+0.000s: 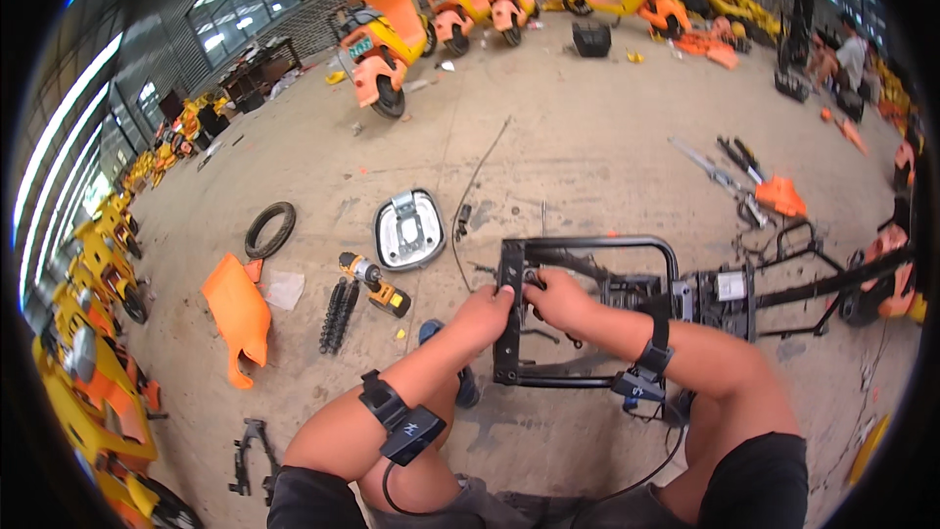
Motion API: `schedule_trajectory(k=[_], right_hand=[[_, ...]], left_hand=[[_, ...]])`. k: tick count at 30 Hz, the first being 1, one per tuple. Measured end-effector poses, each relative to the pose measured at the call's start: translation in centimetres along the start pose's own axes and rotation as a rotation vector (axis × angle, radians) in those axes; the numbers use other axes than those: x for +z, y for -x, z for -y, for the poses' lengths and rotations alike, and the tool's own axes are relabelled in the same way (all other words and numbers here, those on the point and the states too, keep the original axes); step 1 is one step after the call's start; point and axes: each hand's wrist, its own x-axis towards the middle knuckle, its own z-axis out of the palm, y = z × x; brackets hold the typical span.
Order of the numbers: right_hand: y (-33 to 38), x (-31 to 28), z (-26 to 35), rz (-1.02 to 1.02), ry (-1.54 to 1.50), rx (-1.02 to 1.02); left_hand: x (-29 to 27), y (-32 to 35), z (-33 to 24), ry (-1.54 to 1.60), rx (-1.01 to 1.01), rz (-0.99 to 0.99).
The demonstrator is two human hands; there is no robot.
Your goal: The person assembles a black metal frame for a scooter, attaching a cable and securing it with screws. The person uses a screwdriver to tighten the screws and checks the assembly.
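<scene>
The fingertips of the left hand (487, 309) and the right hand (556, 296) were hidden where they curled against the black metal frame (587, 245), so what they pinched could not be told. On the right, the frame's far end ran out behind the dark rim. The seated person (844, 54) far right was too small to make out.

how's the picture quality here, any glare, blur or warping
Head view: strong fisheye warping, black corners, walls curving at the rim; windows blown out with glare; soft even daylight on the concrete floor; both hands on the black frame look sharp.
</scene>
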Motion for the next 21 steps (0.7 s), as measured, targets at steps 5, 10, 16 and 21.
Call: schedule_trajectory(k=[5,10,16,21], right_hand=[[0.6,0.0,1.4,0.004,-0.02,0.0],[0.6,-0.2,2.0,0.053,0.165,0.049],[1.2,-0.7,3.1,0.084,-0.011,0.235],[1.5,-0.1,3.7,0.062,0.043,0.197]], left_hand=[[0.4,-0.9,0.9,-0.087,0.008,-0.007],[1.3,-0.9,-0.1,-0.22,0.061,-0.066],[-0.9,1.8,-3.5,-0.141,-0.054,0.018],[-1.3,1.9,-3.0,-0.16,0.017,-0.06]])
